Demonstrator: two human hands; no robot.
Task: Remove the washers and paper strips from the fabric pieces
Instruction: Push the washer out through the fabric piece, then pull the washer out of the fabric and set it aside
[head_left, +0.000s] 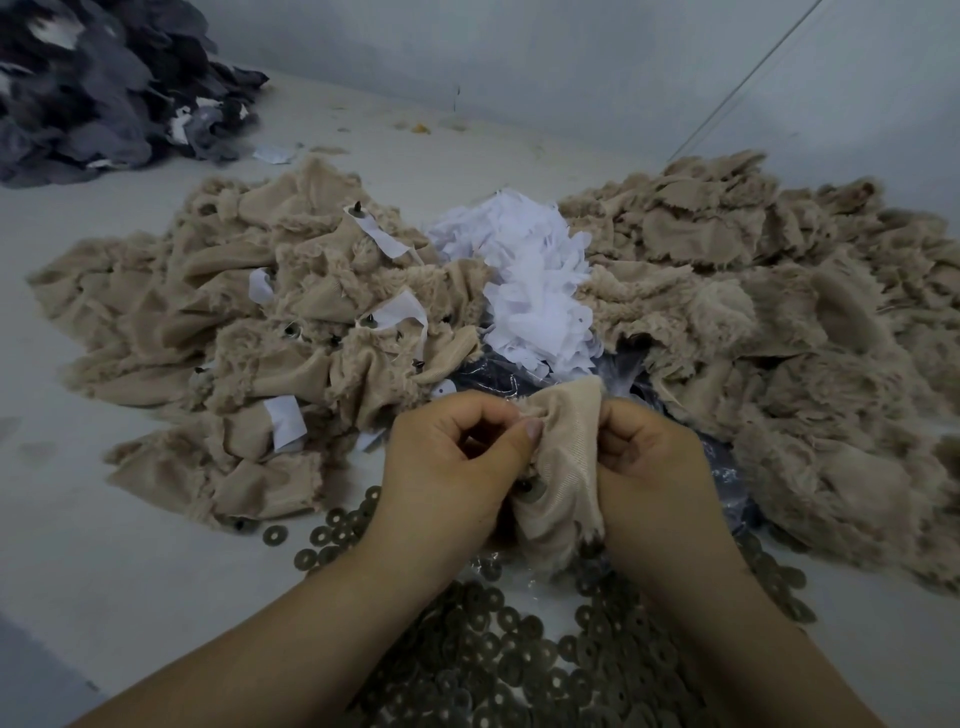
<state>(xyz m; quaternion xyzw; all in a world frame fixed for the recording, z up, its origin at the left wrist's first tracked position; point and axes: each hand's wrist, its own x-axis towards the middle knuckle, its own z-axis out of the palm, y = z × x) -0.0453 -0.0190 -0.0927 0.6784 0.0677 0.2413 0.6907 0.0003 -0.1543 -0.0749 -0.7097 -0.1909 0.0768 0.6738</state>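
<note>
Two big beige heaps are lying on the pale bench (93, 561), one spreading out past the left grip (457, 457) and one past the right grip (649, 447). The left heap of fabric pieces (218, 312) is showing five white paper strips (397, 312) that I can count, plus several small dark studs; the right heap of fabric pieces (779, 322) is showing no strips on the sides facing the camera. One dark grey pile of fabric (98, 88) is sitting well apart, far beyond the left grip at the bench's back corner. One mound of loose white paper scraps (535, 291) is resting between the two beige heaps, straight ahead of both grips, partly on a dark crinkled plastic sheet (493, 376). Many round washers (519, 665), too many to count, are lying spread beneath the forearms and just nearer than the grips, with a few scattered to the left.

One single fabric piece (563, 467) is being held up between the two grips, above the washers. The left grip is pinching its upper edge with thumb and curled fingers; the right grip is clutching its other side, fingers folded round the cloth. One washer on the piece (532, 491) is showing by the left palm.
</note>
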